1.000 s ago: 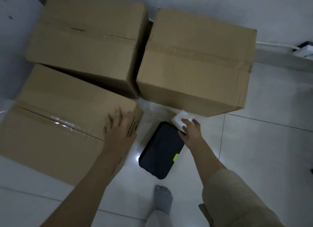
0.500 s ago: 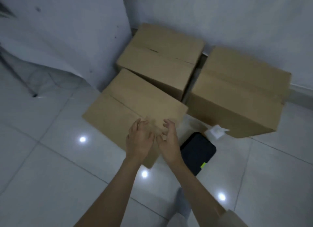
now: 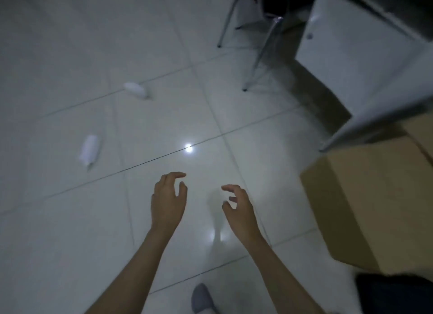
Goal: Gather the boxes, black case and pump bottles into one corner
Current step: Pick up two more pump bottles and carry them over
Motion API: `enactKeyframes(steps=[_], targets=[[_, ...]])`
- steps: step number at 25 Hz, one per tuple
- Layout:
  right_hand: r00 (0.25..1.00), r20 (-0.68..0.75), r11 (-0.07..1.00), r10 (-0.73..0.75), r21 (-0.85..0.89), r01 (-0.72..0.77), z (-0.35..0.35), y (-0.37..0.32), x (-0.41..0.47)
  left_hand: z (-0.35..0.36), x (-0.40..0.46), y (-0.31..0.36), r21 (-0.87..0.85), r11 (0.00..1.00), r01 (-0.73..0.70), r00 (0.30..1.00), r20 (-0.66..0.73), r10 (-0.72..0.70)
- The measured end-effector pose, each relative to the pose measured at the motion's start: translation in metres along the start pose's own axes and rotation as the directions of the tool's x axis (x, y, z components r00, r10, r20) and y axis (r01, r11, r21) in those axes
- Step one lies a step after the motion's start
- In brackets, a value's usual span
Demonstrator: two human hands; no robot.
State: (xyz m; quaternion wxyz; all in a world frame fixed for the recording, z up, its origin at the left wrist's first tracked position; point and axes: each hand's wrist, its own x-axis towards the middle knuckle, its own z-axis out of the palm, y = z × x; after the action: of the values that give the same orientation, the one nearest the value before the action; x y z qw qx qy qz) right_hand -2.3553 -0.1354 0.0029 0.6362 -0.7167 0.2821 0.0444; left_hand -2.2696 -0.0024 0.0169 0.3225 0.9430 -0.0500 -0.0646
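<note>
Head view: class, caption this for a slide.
Both empty hands, left and right, hover above two white bottles lying on pale floor tiles.

Two white pump bottles lie on their sides on the pale tiled floor, well apart — the near bottle (image 3: 89,150) at the left, the far bottle (image 3: 136,90) beyond it (both blurred). A brown cardboard box (image 3: 375,203) sits at the right, and a black case (image 3: 396,295) just below it — cut off by the frame's edge.

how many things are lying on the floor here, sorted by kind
white bottles lying on the tiles: 2 (one far, one nearer)
cardboard boxes: 1
black case: 1, partly cut off at the corner
total: 4
</note>
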Motion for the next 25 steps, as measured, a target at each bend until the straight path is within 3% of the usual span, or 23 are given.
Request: enactKeyframes(steps=[5, 10, 14, 25], targets=[[0.959, 0.283, 0.988, -0.028, -0.137, 0.069, 0.134, -0.040, 0.018, -0.116, 0.023, -0.137, -0.039, 0.969, 0.246, 0.954, -0.169, -0.249], [0.901, 0.434, 0.972, -0.004, -0.210, 0.106, 0.209, -0.067, 0.040, -0.165, 0.037, -0.196, -0.113, 0.929, 0.351, 0.901, -0.227, -0.368], [0.910, 0.414, 0.973, -0.027, -0.198, 0.119, 0.241, -0.094, 0.088, -0.194, 0.067, -0.218, -0.123, 0.910, 0.395, 0.882, -0.224, -0.414], [0.920, 0.383, 0.951, -0.086, -0.242, 0.190, 0.321, -0.184, 0.324, -0.225, 0.274, -0.266, -0.132, 0.875, 0.466, 0.859, -0.171, -0.483]])
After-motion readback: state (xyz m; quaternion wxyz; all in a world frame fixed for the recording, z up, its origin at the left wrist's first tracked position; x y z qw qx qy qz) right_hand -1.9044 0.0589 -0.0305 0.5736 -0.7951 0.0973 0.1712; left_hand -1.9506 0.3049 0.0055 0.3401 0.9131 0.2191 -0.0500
